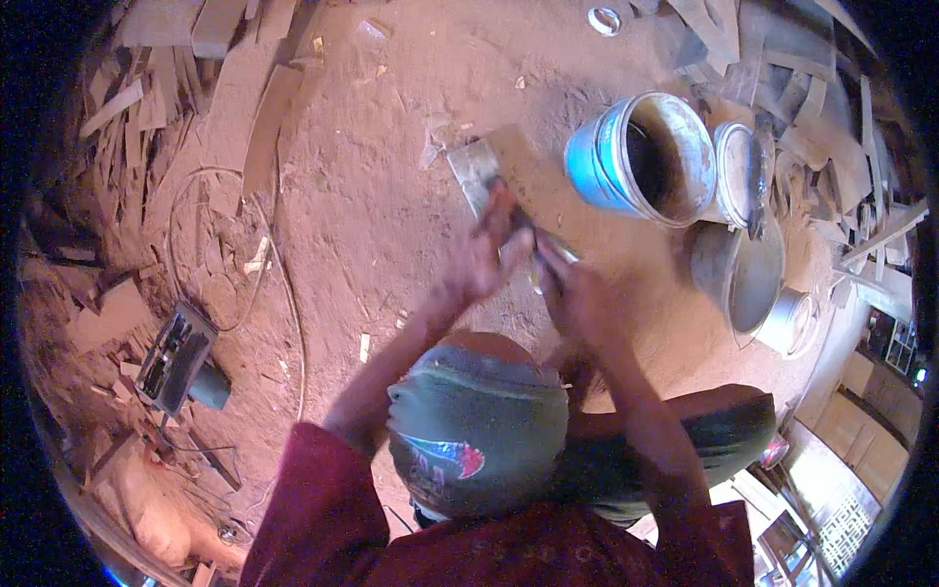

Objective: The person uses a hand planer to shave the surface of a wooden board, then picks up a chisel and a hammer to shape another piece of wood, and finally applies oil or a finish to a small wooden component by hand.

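Observation:
In front of me, my left hand (484, 259) is closed around the dark handle of a putty knife with a broad, flat grey blade (475, 168). The blade points away from me, above the dusty ground. Close by on the right, my right hand (577, 298) is curled closed and smeared by motion. A shiny, narrow piece (537, 272) shows at its fingers, too blurred to name. Both hands are almost touching, just beyond my knee in grey-green cloth (479, 421).
A blue bucket (599, 161) with dark contents leans to the right, beside a pale lid (734, 176) and a grey tub (724, 269). Wood offcuts (161, 88) pile up at both far sides. A cable (289, 293) and a dark machine (176, 357) lie left.

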Action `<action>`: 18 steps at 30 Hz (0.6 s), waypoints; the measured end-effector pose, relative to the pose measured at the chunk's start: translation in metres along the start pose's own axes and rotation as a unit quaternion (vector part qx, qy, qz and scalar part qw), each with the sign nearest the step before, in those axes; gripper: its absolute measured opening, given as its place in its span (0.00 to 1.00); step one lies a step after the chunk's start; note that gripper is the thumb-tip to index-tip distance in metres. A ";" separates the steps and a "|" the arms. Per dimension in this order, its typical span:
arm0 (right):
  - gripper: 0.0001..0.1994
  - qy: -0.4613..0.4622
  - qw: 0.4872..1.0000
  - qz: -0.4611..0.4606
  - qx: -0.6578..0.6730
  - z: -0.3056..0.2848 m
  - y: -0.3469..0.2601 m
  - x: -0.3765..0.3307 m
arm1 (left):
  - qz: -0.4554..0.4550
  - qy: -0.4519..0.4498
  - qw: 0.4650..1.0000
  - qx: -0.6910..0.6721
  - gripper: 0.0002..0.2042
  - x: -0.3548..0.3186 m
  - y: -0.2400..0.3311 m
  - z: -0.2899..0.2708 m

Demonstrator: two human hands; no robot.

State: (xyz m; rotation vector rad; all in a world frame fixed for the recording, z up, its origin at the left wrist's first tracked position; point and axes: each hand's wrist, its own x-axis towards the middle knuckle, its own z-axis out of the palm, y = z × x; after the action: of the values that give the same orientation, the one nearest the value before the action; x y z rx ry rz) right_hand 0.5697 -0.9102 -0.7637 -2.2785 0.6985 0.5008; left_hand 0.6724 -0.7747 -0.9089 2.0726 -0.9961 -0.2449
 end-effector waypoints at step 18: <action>0.20 0.116 0.991 -0.069 0.000 -0.004 0.005 0.037 | -0.101 -0.078 0.991 -0.050 0.38 0.033 0.025 -0.029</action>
State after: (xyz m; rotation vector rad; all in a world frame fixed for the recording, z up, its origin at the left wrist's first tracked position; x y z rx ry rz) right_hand 0.5959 -0.9289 -0.7825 -2.3878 0.6461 0.1726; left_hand 0.6943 -0.7906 -0.8662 2.0869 -0.8452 -0.5582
